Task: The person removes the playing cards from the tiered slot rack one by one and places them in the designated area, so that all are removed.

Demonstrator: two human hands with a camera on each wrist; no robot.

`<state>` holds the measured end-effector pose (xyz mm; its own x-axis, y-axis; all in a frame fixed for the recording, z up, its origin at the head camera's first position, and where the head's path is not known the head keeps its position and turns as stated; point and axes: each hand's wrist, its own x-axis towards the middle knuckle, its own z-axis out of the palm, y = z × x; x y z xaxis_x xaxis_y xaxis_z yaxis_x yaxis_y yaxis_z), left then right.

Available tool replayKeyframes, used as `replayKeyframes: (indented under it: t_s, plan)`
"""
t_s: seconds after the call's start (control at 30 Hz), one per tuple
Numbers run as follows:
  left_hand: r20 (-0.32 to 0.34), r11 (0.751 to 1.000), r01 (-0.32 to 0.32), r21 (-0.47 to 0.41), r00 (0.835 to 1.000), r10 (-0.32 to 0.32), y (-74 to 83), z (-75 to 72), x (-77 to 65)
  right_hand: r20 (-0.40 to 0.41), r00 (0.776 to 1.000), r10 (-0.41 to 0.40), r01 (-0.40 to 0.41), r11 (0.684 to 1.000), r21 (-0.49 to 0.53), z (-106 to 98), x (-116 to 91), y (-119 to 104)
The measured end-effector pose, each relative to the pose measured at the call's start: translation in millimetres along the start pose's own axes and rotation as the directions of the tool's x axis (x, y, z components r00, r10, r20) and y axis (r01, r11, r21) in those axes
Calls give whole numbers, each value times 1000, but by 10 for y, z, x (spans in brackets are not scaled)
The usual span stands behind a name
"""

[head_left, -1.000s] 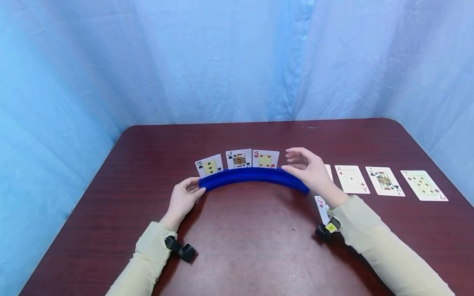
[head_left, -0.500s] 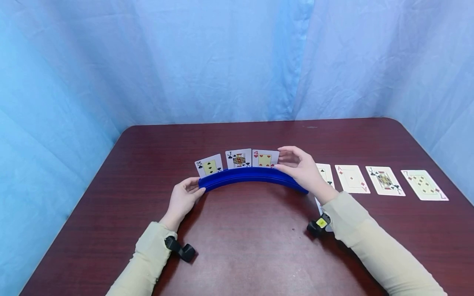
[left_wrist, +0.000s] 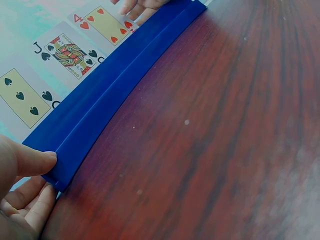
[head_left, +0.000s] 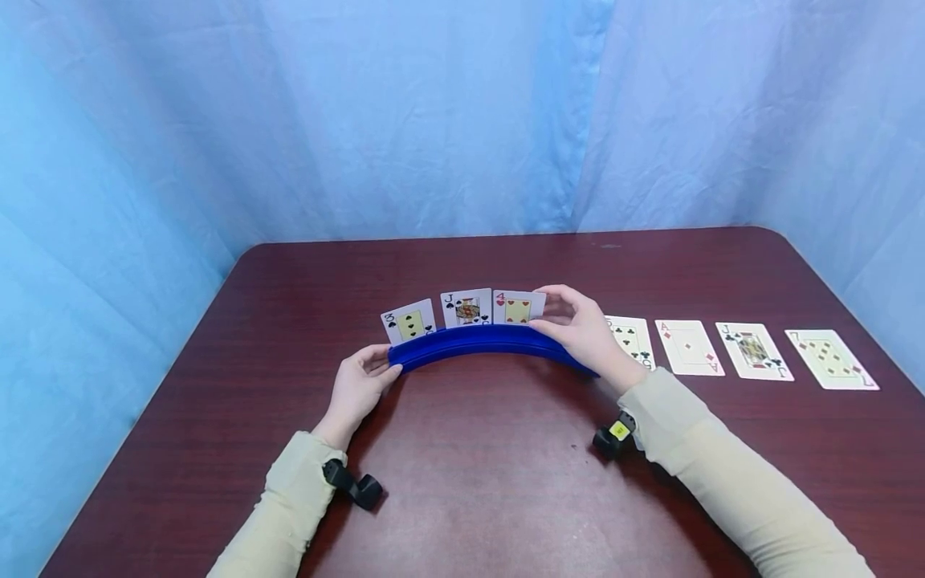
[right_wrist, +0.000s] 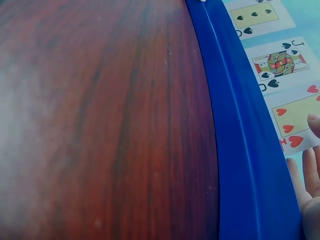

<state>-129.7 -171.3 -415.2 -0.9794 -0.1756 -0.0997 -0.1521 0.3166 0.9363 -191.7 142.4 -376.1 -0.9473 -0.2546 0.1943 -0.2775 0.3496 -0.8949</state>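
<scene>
A curved blue card holder (head_left: 484, 341) lies on the table, with its left end pinched by my left hand (head_left: 359, 389), thumb in front and fingers behind. Standing in its slot are the three of spades (head_left: 409, 323), the jack of spades (head_left: 466, 310) and the four of hearts (head_left: 515, 308). My right hand (head_left: 588, 333) pinches the right edge of the four of hearts; in the right wrist view its thumb (right_wrist: 314, 124) overlaps the card's face and the other fingers show behind. The holder's right end is partly covered by this hand.
To the right a row lies face up: a clubs card (head_left: 631, 341) partly behind my right hand, the ace of diamonds (head_left: 689, 348), a jack (head_left: 754, 352) and the seven of diamonds (head_left: 831, 360). Blue curtains (head_left: 448, 120) hang around the dark red table (head_left: 462, 466).
My right hand has moved left to the four of hearts and closed on its edge. More of the clubs card shows, and the right arm now covers the queen of diamonds. My left hand stays put.
</scene>
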Motion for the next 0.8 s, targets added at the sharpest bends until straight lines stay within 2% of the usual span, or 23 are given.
replayKeyframes:
  t_s: [0.23, 0.47, 0.8]
  plan:
    - [-1, 1000, 4, 3, 1000, -4, 0, -1, 3, -11, 1000, 9, -9, 999, -32, 0, 9, 7]
    - [-3, 1000, -1, -7, 1000, 1, -3, 0, -1, -66, 998, -1, -5, 997, -83, 23, 36, 8]
    - [-5, 1000, 4, -17, 1000, -4, 14, 6, -11, -87, 996, 27, -37, 992, -121, 30, 30, -23]
